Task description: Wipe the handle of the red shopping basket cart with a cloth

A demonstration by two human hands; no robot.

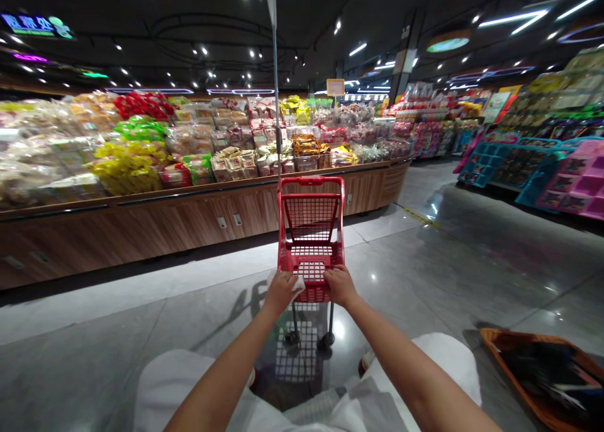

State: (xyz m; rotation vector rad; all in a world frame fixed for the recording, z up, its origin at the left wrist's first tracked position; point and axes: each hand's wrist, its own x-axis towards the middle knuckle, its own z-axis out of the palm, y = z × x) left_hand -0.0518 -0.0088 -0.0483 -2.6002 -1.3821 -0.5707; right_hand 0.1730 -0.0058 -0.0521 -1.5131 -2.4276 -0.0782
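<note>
A small red shopping cart [312, 182] stands upright on the floor straight in front of me, between my knees. Its plastic grid basket holds nothing that I can see. My left hand [282, 288] is closed around a crumpled white cloth or tissue [299, 285], at the left of the cart's near rim. At the right of that same rim, my right hand [340, 285] curls its fingers over the red plastic. A thin pole [276, 73] rises at the cart's left side, with part of a pale flag at its top.
Beyond the cart runs a long wood-panelled display counter [198, 221] heaped with packaged snacks. On the right are blue and pink display racks [500, 161]. An orange-brown basket [491, 344] with dark items lies at lower right. Grey shiny floor [425, 275] surrounds me.
</note>
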